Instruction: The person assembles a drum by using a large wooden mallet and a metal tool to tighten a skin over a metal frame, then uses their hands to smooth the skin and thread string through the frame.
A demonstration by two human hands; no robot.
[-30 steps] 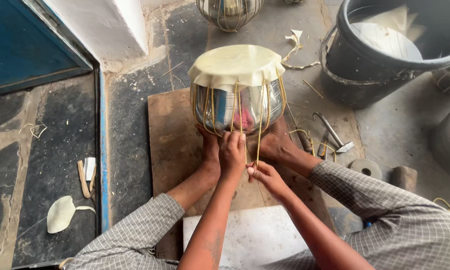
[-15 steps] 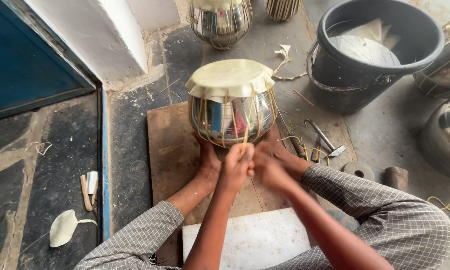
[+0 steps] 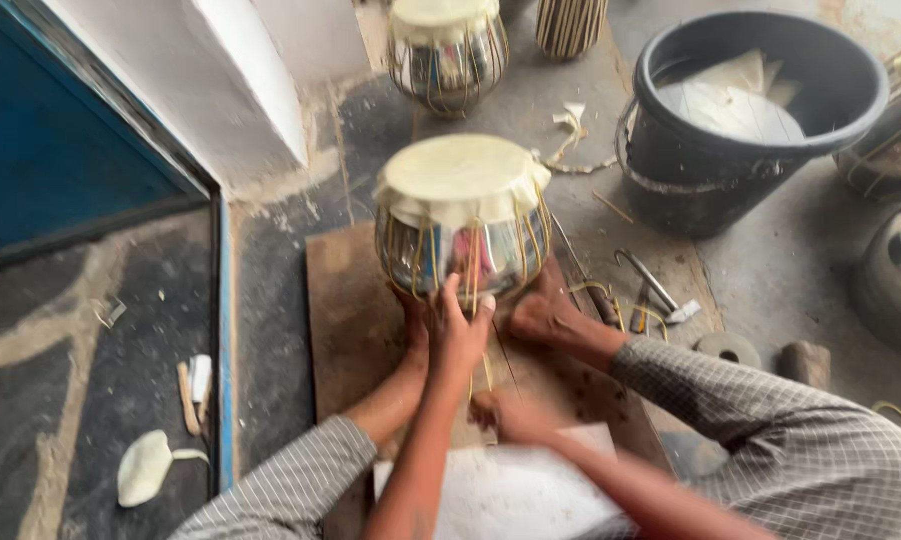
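Now the left hand (image 3: 457,330) has climbed vs half a sec ago: fingers spread, pressed flat on the lower wall of the metal drum (image 3: 462,225), over its yellow laces. Right hand (image 3: 502,416) has dropped back toward the body, away from the drum; blurred, so can't tell if it's pinching a lace or just curled. Drum stands upright just ahead of the hands on a wooden board (image 3: 345,300), braced by 2 bare feet (image 3: 542,312), the left one mostly hidden behind the left hand. View has shifted, so 2 more drums show far ahead of the hands, both cut off at top. 1 black bucket (image 3: 715,175) sits ahead-right. White slab (image 3: 510,495) lies under the forearms, blurred.
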